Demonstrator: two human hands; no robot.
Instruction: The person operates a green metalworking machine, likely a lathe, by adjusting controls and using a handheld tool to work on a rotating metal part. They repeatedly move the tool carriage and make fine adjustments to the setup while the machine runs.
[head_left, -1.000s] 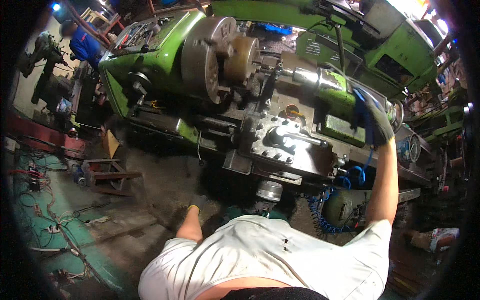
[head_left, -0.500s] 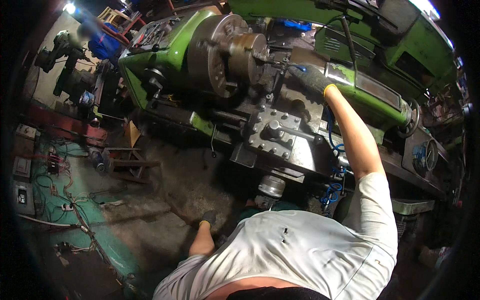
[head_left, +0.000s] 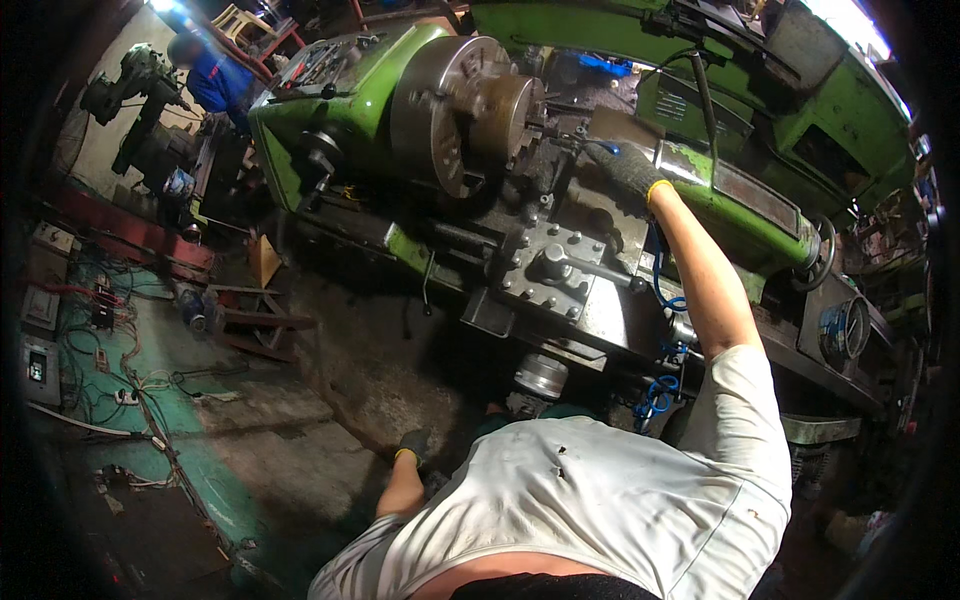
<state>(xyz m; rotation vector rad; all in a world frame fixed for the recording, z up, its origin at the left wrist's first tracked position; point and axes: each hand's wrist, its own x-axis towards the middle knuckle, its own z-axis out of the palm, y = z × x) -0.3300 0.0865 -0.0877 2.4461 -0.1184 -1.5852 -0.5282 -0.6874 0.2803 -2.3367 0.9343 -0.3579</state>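
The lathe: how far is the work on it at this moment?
Done: a round workpiece sits in the chuck of the green lathe. In hand: the gloved right hand reaches in beside the workpiece, above the tool post. The left hand hangs low, off the machine. What remains cannot be told.

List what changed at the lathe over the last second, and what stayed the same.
The gloved right hand moved left from the far right end of the green lathe to just beside the chuck; whether it grips anything is unclear. The camera view shifted too. The gloved left hand stayed low by the person's hip, and the square tool post stayed in place.
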